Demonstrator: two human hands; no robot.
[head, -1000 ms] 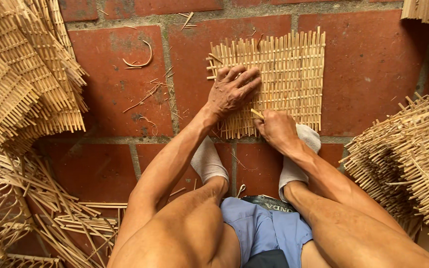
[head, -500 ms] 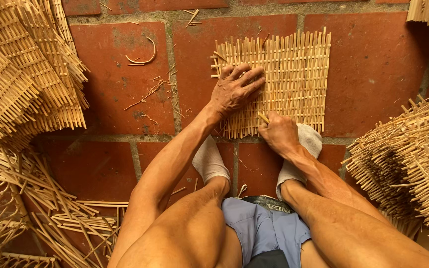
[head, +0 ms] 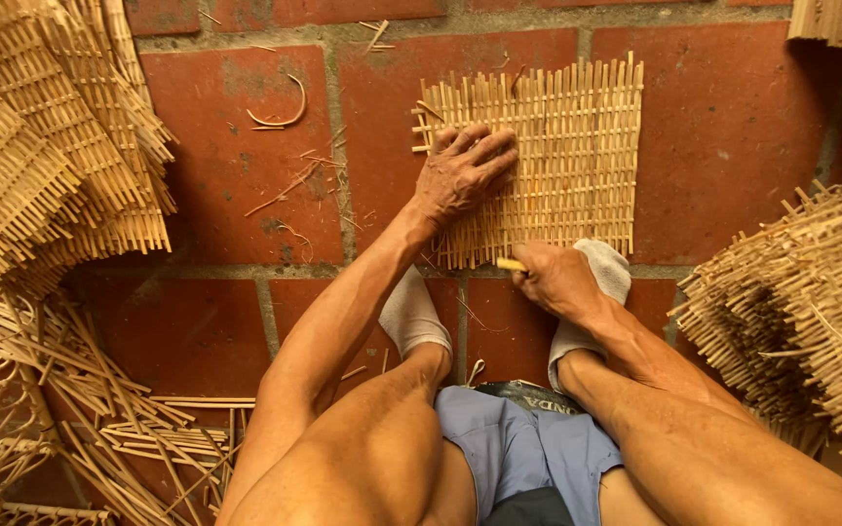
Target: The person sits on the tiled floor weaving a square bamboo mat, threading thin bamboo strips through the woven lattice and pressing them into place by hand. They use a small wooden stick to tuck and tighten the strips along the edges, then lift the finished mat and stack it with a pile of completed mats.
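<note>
**Hands on a woven mat, brick floor**

Fingers [head: 487,154] of the left hand [head: 460,177] lie spread and flat on the mat [head: 567,146], pressing its left part down; they grip nothing. The right hand [head: 557,281] is curled shut at the mat's lower edge, pinching a short pale strip [head: 511,264] whose tip pokes out to the left. How the right fingertips sit cannot be seen, since the knuckles cover them.

The mat lies in the upper middle of the frame on red tiles [head: 226,156], its loose rib ends sticking out along every side. Its near edge rests against two feet in white socks [head: 411,317], and the right sock is half hidden behind the right hand. Bare forearms and knees fill the lower frame, with blue shorts [head: 523,448] between them.

Stacked woven panels [head: 41,146] crowd the upper left. More woven pieces [head: 811,302] pile up at the right edge, cut off by the frame. Loose cane sticks [head: 119,409] tangle at lower left, partly behind the left knee. Shavings [head: 280,117] scatter on the tiles left of the mat. Another woven piece [head: 835,18] peeks in at the top right corner, mostly out of view.
</note>
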